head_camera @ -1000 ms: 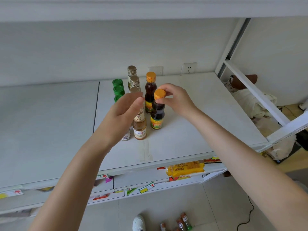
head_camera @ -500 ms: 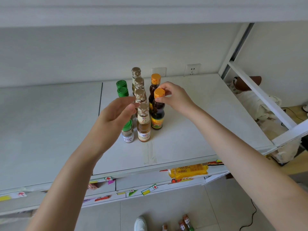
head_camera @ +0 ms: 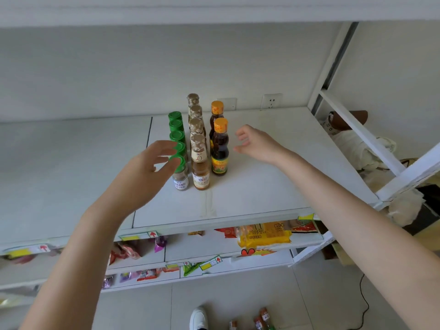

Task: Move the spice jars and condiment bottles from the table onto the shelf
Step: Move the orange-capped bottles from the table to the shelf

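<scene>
Three rows of bottles stand on the white shelf [head_camera: 262, 186]. On the left are several green-capped spice jars [head_camera: 180, 177], in the middle several tan-capped bottles [head_camera: 200, 172], and on the right two dark sauce bottles with orange caps [head_camera: 219, 148]. My left hand [head_camera: 142, 172] hovers just left of the nearest green-capped jar, fingers loosely spread and holding nothing. My right hand [head_camera: 256, 144] is right of the front orange-capped bottle, apart from it, fingers relaxed and empty.
The shelf's white frame and diagonal brace [head_camera: 371, 144] rise at the right. Lower shelves hold snack packets, including a yellow pack [head_camera: 264, 234]. On the floor are a white shoe [head_camera: 198, 317], a few small bottles [head_camera: 262, 320] and a black cable [head_camera: 364, 301].
My right hand let go of the front orange-capped bottle's cap and drew back to the right. My left hand pulled away to the left of the bottles and opened.
</scene>
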